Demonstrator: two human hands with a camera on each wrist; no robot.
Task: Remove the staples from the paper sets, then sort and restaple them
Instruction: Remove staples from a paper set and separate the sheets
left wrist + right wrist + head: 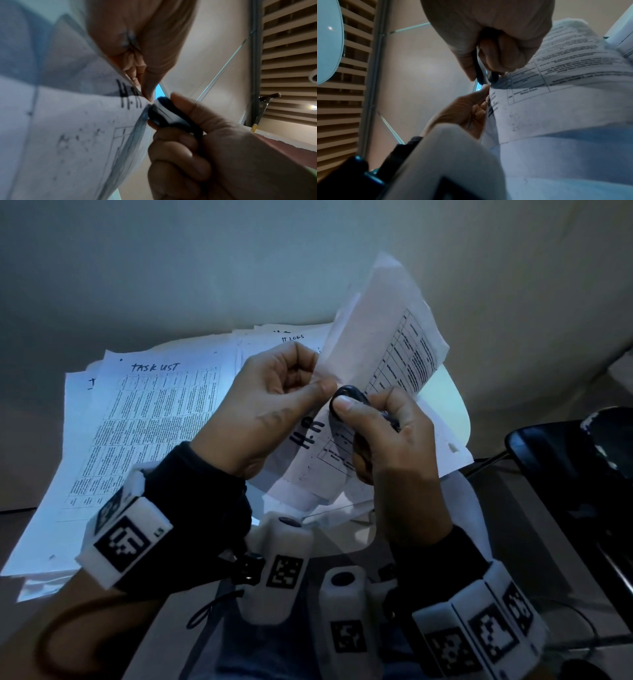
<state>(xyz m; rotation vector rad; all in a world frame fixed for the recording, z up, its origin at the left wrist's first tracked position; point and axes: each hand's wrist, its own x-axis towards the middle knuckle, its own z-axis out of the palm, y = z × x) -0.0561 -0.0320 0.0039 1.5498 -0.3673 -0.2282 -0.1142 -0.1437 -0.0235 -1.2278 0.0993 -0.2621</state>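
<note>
We hold a paper set (387, 364) up in the air in front of us, above the table (51, 440), its sheets bent and fanned so that a printed table faces us and the handwritten letters "H.R" show near its lower corner. Our left hand (270, 409) pinches that corner of the set between thumb and curled fingers, right at the edge of the sheets. Our right hand (387, 436) is curled tight round a black staple remover (346, 397), thumb pressed on its top, and the tool's nose touches the paper corner just beside our left thumb. From the left wrist view a pale metal strip runs between the remover's black halves, which look squeezed close together; whether they hold a staple we cannot tell. On the table behind our left hand lies a loose stack of papers (147, 419), its top sheet headed "TASK LIST", with another heap (291, 337) beyond it. A dark chair (565, 460) stands at the right.
</note>
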